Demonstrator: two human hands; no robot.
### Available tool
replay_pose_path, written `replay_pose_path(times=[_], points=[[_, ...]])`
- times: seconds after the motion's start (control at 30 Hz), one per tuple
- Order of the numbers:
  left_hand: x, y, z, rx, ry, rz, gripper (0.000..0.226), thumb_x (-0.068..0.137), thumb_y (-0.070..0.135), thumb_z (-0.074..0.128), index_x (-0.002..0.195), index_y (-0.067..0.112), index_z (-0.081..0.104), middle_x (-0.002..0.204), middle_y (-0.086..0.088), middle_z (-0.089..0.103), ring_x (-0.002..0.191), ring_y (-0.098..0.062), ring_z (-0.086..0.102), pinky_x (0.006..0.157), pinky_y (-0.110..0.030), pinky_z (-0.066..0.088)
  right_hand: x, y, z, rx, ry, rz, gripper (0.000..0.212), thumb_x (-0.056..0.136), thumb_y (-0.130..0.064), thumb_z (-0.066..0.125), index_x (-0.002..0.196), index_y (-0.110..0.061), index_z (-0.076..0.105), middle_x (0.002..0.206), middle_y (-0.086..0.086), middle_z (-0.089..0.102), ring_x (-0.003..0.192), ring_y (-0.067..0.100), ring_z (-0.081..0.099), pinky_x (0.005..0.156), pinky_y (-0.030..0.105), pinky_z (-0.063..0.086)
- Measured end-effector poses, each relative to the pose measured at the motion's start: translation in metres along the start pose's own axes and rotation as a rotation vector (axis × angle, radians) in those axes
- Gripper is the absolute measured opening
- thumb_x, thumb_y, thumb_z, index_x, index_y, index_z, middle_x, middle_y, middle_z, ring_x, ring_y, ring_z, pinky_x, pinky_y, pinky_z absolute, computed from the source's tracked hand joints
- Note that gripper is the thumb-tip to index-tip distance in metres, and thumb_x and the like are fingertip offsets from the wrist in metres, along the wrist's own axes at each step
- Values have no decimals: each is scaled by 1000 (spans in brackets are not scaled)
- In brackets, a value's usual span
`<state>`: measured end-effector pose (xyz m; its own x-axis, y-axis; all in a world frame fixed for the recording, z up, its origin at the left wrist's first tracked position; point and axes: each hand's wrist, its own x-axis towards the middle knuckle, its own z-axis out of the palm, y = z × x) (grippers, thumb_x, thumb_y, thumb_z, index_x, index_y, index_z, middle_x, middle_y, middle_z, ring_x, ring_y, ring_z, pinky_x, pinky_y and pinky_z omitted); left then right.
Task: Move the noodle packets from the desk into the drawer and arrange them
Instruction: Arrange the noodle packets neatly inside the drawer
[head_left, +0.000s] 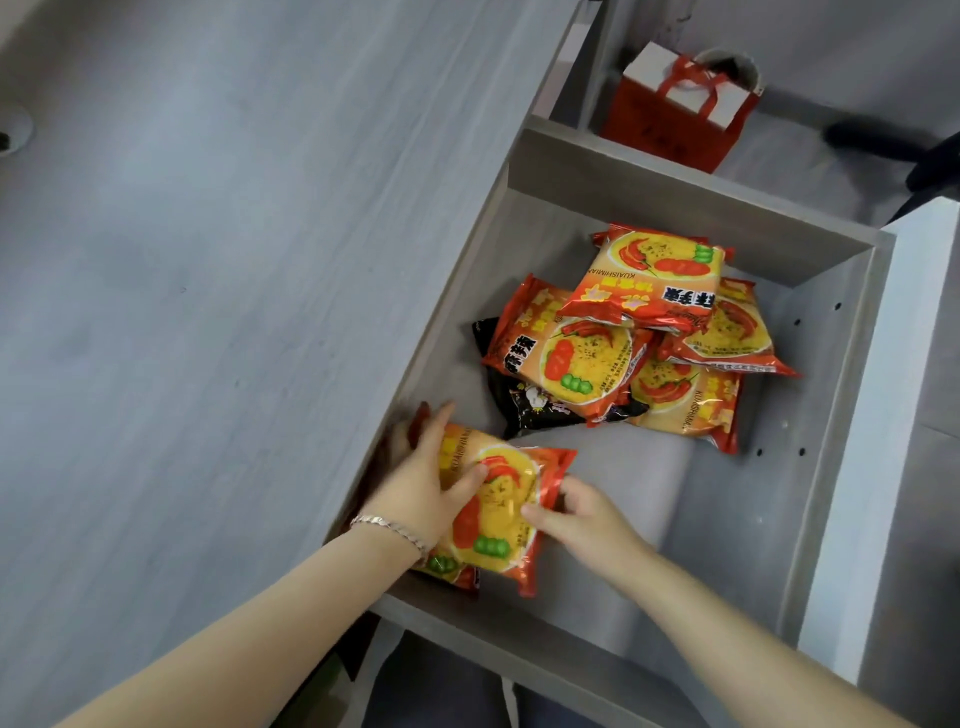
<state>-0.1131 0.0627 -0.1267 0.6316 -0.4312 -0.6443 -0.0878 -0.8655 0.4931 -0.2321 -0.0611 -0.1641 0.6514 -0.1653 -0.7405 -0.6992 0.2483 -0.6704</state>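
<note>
An open grey drawer (841, 395) sits to the right of the desk top (208, 260). In its near left corner an orange-and-yellow noodle packet (498, 525) lies on another packet, of which only an edge (447, 569) shows. My left hand (421, 483) presses on the top packet's left side, thumb across its face. My right hand (576, 514) pinches its right edge. Farther back in the drawer several orange packets (649, 291) lie in a loose heap over a black packet (540, 405).
A red-and-white gift bag (675, 114) stands on the floor beyond the drawer. A white panel (883, 467) runs along the drawer's right side. A dark chair leg (883, 140) is at the upper right. The drawer's near right floor (727, 545) is bare.
</note>
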Motion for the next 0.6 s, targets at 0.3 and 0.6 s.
replay_pose_path(times=[0.3, 0.6], points=[[1, -15, 12, 821, 6, 300, 59, 86, 33, 51, 140, 17, 33, 159, -10, -11, 145, -30, -14, 117, -41, -12, 28, 16, 40, -541, -153, 40, 34, 90, -27, 55, 117, -7, 58, 121, 11, 64, 110, 27, 60, 91, 31, 48], [22, -5, 12, 938, -251, 100, 83, 70, 77, 47, 138, 31, 34, 142, -3, 42, 132, -26, 35, 113, -44, 17, 30, 3, -3, -181, -67, 157, 42, 81, 12, 51, 121, -1, 53, 97, 10, 60, 84, 20, 56, 65, 21, 46]])
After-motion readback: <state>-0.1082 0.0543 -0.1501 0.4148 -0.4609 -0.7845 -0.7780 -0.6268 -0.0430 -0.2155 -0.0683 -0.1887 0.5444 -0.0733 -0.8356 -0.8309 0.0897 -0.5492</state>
